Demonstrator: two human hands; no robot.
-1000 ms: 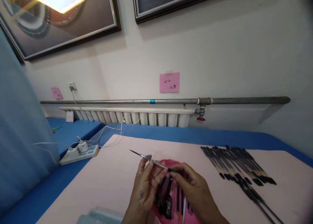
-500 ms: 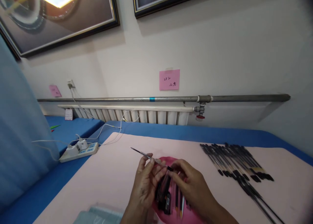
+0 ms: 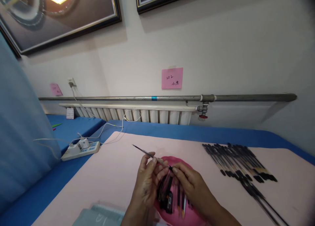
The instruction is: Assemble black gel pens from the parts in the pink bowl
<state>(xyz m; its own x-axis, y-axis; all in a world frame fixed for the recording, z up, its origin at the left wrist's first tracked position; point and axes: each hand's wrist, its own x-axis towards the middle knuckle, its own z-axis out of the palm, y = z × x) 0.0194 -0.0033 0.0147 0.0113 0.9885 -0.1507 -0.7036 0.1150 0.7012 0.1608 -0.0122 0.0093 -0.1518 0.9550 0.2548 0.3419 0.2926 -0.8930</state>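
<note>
My left hand [image 3: 147,184] pinches a thin pen [image 3: 147,153] near its middle, its tip pointing up and to the left. The thumb and forefinger of my right hand [image 3: 190,185] close on the pen's dark rear end. Both hands hover over a pink pouch [image 3: 179,216] that lies open on the pale pink mat [image 3: 113,176], with several pens and dark items showing inside it. A row of several black pens [image 3: 237,163] lies on the mat to the right of my hands.
A white power strip [image 3: 81,149] with plugged-in cables sits on the blue cloth at left. A radiator [image 3: 137,114] and a metal pipe [image 3: 172,98] run along the wall behind. A clear plastic bag [image 3: 98,216] lies at the near edge. A blue panel [image 3: 19,127] stands at far left.
The hands and the pen have kept their grip; the view has shifted slightly, and the pen sits a little higher over the pouch.
</note>
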